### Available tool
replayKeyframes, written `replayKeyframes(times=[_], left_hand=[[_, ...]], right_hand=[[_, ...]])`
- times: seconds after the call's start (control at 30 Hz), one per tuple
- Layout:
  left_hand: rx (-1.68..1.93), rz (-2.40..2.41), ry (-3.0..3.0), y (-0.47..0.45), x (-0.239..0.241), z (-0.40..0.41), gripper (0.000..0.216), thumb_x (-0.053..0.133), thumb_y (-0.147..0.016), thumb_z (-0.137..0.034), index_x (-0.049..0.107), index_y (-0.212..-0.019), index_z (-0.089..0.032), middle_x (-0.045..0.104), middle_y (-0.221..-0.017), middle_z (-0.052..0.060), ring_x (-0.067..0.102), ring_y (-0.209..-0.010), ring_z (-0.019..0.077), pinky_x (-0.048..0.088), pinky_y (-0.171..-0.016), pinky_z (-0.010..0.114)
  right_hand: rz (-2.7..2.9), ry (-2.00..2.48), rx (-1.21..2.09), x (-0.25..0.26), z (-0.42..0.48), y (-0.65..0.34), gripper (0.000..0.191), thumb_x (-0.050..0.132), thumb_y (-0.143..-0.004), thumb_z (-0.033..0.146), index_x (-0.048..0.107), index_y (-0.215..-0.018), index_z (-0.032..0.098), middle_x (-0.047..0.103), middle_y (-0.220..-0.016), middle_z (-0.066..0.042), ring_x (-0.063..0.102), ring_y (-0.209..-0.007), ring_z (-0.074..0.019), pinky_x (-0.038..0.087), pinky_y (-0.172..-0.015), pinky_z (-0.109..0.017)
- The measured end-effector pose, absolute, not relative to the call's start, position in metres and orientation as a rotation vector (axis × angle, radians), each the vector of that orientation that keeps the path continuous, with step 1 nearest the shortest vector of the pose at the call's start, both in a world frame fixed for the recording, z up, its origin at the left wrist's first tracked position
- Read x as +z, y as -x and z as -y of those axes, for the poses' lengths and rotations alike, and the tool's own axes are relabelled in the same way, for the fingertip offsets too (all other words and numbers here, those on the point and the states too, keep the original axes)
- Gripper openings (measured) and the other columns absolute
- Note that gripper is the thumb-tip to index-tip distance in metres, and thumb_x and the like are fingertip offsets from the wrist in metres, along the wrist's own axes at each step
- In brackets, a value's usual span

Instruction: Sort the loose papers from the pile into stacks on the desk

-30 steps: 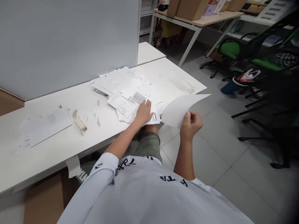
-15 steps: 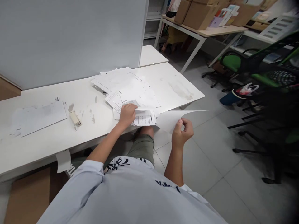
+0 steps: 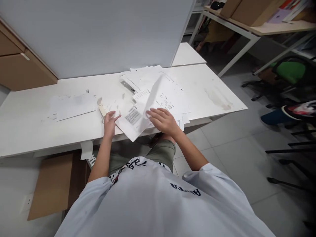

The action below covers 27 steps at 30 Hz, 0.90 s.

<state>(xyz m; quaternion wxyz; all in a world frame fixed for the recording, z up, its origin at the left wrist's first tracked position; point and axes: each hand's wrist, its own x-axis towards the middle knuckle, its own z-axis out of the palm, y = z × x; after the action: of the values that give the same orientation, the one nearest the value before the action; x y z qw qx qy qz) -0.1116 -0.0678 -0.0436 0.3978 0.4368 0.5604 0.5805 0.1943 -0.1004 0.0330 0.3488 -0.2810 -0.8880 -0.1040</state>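
A printed sheet of paper [image 3: 132, 116] lies at the table's front edge, one corner hanging past it. Part of the sheet is raised in a curled, see-through flap. My right hand [image 3: 163, 121] is at this flap, fingers long and pressed to the paper; its thumb is hidden. By the sheet's left corner is my left hand [image 3: 110, 124], fingers apart and holding nothing. Just beyond its fingertips rests a small cream-coloured block [image 3: 102, 110]. Behind the right hand spreads a loose pile of white papers [image 3: 148, 77], some printed.
Another stack of papers [image 3: 76, 106] lies on the left of the white table [image 3: 29, 126]. A grey partition [image 3: 98, 36] closes off the back. Cardboard boxes [image 3: 24, 67] stand at far left. At right are a blue bin [image 3: 274, 117] and a green chair [image 3: 291, 70].
My right hand has brought its sheet leftward from beyond the table edge onto the table. My left hand has left the papers and moved left, fingers now spread. The view has turned left.
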Motion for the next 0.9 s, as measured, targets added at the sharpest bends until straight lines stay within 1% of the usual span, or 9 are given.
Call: replayKeyframes(times=[0.1, 0.23, 0.33, 0.43, 0.53, 0.6, 0.73, 0.83, 0.9], left_hand=[[1.441, -1.344, -1.046, 0.111, -0.043, 0.068, 0.026, 0.052, -0.088, -0.026, 0.057, -0.113, -0.023, 0.059, -0.130, 0.012, 0.069, -0.109, 0.0224, 0.058, -0.092, 0.041], [1.285, -1.404, -1.279, 0.108, -0.043, 0.073, 0.034, 0.058, -0.078, -0.014, 0.062, -0.111, -0.019, 0.059, -0.136, 0.013, 0.066, -0.116, 0.0235, 0.053, -0.103, 0.043], [1.203, -1.437, -1.452, 0.104, -0.043, 0.075, 0.034, 0.051, -0.076, -0.006, 0.066, -0.104, -0.017, 0.059, -0.139, 0.011, 0.065, -0.118, 0.0224, 0.047, -0.111, 0.044], [1.161, -1.454, -1.541, 0.104, -0.040, 0.073, 0.041, 0.044, -0.078, -0.004, 0.067, -0.109, -0.018, 0.060, -0.139, 0.010, 0.063, -0.121, 0.0215, 0.044, -0.113, 0.046], [1.113, -1.465, -1.591, 0.108, -0.033, 0.066, 0.048, 0.042, -0.076, -0.003, 0.067, -0.113, -0.021, 0.056, -0.143, 0.009, 0.060, -0.125, 0.0226, 0.045, -0.111, 0.045], [1.089, -1.470, -1.559, 0.111, -0.030, 0.059, 0.052, 0.042, -0.074, -0.003, 0.066, -0.116, -0.022, 0.052, -0.147, 0.008, 0.059, -0.125, 0.0242, 0.051, -0.104, 0.043], [1.112, -1.516, -1.382, 0.113, -0.031, 0.046, 0.054, 0.042, -0.071, -0.005, 0.064, -0.117, -0.020, 0.064, -0.131, 0.010, 0.066, -0.108, 0.0234, 0.057, -0.086, 0.037], [1.159, -1.541, -1.374, 0.111, -0.034, 0.043, 0.045, 0.043, -0.072, -0.008, 0.066, -0.109, -0.018, 0.071, -0.112, 0.009, 0.068, -0.096, 0.0210, 0.055, -0.086, 0.037], [1.155, -1.513, -1.393, 0.109, -0.034, 0.045, 0.038, 0.044, -0.075, -0.012, 0.068, -0.104, -0.018, 0.073, -0.106, 0.008, 0.067, -0.095, 0.0211, 0.054, -0.090, 0.038]], right_hand=[[2.552, 0.702, -0.004, 0.006, 0.089, -0.188, 0.029, 0.038, -0.104, 0.021, 0.066, -0.102, 0.023, 0.069, -0.128, -0.006, 0.059, -0.128, -0.0189, 0.050, -0.105, -0.046], [2.673, 0.755, 0.244, -0.013, 0.088, -0.205, 0.032, 0.035, -0.104, 0.020, 0.067, -0.109, 0.023, 0.067, -0.133, -0.007, 0.059, -0.129, -0.0214, 0.049, -0.108, -0.052], [2.691, 0.826, 0.249, -0.018, 0.091, -0.217, 0.032, 0.037, -0.104, 0.021, 0.067, -0.114, 0.023, 0.065, -0.135, -0.008, 0.057, -0.131, -0.0235, 0.047, -0.109, -0.053], [2.683, 0.962, 0.173, -0.024, 0.091, -0.221, 0.034, 0.046, -0.102, 0.032, 0.061, -0.130, 0.020, 0.055, -0.145, -0.012, 0.052, -0.136, -0.0283, 0.043, -0.112, -0.054], [2.712, 1.053, 0.137, -0.032, 0.090, -0.219, 0.048, 0.048, -0.100, 0.035, 0.048, -0.145, 0.018, 0.043, -0.154, -0.014, 0.044, -0.142, -0.0309, 0.040, -0.114, -0.055], [2.733, 1.045, 0.156, -0.037, 0.091, -0.219, 0.047, 0.043, -0.101, 0.029, 0.047, -0.147, 0.019, 0.043, -0.155, -0.012, 0.042, -0.143, -0.0291, 0.039, -0.115, -0.053], [2.724, 0.982, 0.205, -0.038, 0.095, -0.224, 0.046, 0.035, -0.099, 0.017, 0.054, -0.141, 0.023, 0.052, -0.150, -0.007, 0.047, -0.141, -0.0245, 0.037, -0.116, -0.053], [2.699, 0.984, 0.204, -0.033, 0.096, -0.224, 0.046, 0.037, -0.097, 0.015, 0.058, -0.137, 0.025, 0.054, -0.147, -0.006, 0.049, -0.139, -0.0250, 0.035, -0.117, -0.056], [2.681, 0.985, 0.185, -0.030, 0.095, -0.219, 0.046, 0.037, -0.096, 0.015, 0.058, -0.136, 0.025, 0.053, -0.149, -0.006, 0.046, -0.141, -0.0256, 0.032, -0.119, -0.057]])
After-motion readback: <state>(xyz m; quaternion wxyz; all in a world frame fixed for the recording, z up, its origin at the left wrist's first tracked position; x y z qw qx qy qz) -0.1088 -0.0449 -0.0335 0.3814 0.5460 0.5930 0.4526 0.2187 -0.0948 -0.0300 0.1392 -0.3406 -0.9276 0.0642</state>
